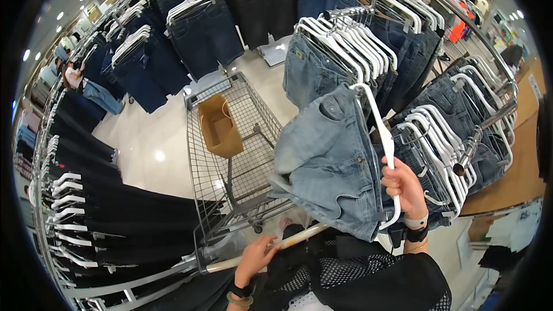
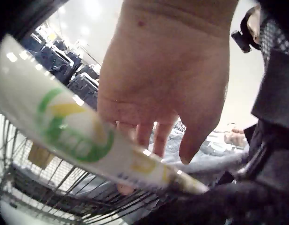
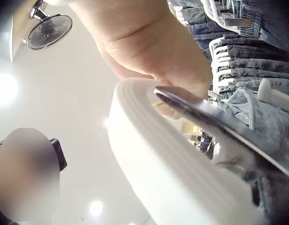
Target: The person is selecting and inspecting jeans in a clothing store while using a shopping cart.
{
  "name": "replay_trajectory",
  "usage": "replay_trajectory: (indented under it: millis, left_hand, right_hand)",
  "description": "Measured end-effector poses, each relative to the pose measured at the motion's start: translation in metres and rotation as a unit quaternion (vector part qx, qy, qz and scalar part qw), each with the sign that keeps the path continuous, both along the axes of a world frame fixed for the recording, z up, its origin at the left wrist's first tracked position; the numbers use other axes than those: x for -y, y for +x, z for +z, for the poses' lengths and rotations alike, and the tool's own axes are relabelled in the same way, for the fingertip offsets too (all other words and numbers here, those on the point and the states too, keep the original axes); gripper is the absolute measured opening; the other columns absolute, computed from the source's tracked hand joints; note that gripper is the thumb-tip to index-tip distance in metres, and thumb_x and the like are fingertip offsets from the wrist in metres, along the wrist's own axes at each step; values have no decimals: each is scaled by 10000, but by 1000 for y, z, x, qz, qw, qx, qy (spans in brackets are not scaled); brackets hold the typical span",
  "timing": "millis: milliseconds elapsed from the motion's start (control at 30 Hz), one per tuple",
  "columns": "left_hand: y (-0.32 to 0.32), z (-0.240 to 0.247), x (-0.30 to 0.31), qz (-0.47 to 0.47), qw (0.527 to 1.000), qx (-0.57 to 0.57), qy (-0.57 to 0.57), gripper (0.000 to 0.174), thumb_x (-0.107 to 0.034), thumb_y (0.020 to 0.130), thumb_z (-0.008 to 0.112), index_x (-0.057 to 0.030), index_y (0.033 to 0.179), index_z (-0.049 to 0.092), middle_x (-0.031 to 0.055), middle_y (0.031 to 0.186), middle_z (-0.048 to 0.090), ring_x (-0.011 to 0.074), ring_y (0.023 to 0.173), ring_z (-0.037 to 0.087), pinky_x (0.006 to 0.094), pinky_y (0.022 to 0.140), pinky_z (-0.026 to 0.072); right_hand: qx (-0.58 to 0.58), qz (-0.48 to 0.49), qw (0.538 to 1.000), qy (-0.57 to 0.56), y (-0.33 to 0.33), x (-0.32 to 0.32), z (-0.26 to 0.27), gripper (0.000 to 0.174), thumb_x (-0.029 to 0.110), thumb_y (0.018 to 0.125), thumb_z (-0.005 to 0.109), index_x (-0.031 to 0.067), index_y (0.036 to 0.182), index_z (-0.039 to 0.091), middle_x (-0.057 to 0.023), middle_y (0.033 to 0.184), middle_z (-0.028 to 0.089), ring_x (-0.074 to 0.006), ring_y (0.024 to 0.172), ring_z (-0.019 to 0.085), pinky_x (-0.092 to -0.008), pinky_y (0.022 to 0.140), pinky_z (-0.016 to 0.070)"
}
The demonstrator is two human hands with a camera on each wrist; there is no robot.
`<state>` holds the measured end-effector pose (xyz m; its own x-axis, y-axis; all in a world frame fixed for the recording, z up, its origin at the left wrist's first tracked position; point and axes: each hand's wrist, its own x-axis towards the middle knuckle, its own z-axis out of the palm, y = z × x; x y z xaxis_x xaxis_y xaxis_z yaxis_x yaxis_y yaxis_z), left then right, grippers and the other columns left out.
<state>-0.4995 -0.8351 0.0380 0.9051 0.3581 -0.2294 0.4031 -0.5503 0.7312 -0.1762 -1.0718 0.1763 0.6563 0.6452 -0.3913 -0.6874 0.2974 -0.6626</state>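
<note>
My right hand grips the arm of a white hanger, with its fingers curled round the plastic. From that hanger hang faded blue denim shorts, turned sideways over the near end of the shopping cart. Up close in the right wrist view, the white hanger and its metal clip lie below the palm. My left hand rests at the cart's pale handle. In the left wrist view its fingers extend loosely past the printed handle, with the thumb held apart.
A brown paper bag stands in the cart. Racks of denim on white hangers crowd the right side, with a metal rail. Black trousers line the left. Farther back at the left is another person.
</note>
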Motion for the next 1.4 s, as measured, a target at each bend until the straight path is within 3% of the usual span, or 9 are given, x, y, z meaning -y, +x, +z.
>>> replay_trajectory:
  millis: [300,500,567,633,733,933,1133,1200,1400]
  left_hand:
    - [98,103,-80,18,967,240,81,579,-203,776,729,-2,1246,457,202,1234,495,360,1147,474,406,982,381]
    - [180,112,-108,2,926,378,13,756,-181,720,779,-9,1341,384,177,1354,431,311,1292,385,366,1086,281]
    - [185,94,-112,-50,927,315,-196,445,-122,728,766,-9,1120,587,106,1092,619,217,1012,559,326,909,419]
    - [175,101,-98,-16,965,236,-114,258,-102,732,760,3,936,642,83,867,645,194,812,546,312,758,431]
    - [154,90,-81,17,950,298,-91,215,-90,740,750,12,889,633,94,759,599,216,744,507,306,698,403]
    - [72,74,-39,246,908,329,-86,258,-130,740,721,47,901,623,105,700,564,160,679,512,288,647,412]
    - [23,67,-16,211,935,280,-56,189,-80,757,697,47,869,613,68,719,592,178,679,547,307,671,431]
    - [30,74,-3,164,936,312,13,250,88,623,671,10,855,624,121,775,611,222,698,563,305,662,426]
    - [22,74,7,229,957,175,-28,189,-81,811,668,41,941,606,119,855,601,214,803,564,306,740,434]
  right_hand:
    - [108,219,967,-70,-28,2,31,316,-43,848,564,19,1126,426,21,700,425,-23,488,325,-199,428,231]
    - [280,396,849,-210,-29,14,70,301,91,865,666,27,1135,552,35,769,524,-18,675,443,-178,590,367]
    - [394,383,811,-203,-24,18,70,270,107,878,651,22,1125,583,19,802,563,-53,691,486,-218,614,410]
    - [538,335,723,-274,-14,24,60,241,139,909,578,-13,1095,600,-94,798,606,-148,691,563,-288,638,449]
    - [621,194,686,-327,-15,14,54,219,130,872,592,1,1049,607,-155,875,621,-312,773,580,-354,695,453]
    - [751,-100,524,-388,-44,-36,41,148,121,785,677,38,905,647,-95,915,646,-284,892,586,-383,788,436]
    - [747,20,664,-22,-115,-134,27,293,260,831,661,34,1004,593,-114,966,623,-316,873,599,-378,813,458]
    - [750,57,658,-33,-133,-159,0,301,318,861,616,32,785,565,-102,740,563,-285,704,554,-361,668,450]
    - [740,27,670,-50,-125,-179,-20,298,245,831,644,52,632,537,-60,577,498,-233,554,525,-332,498,408]
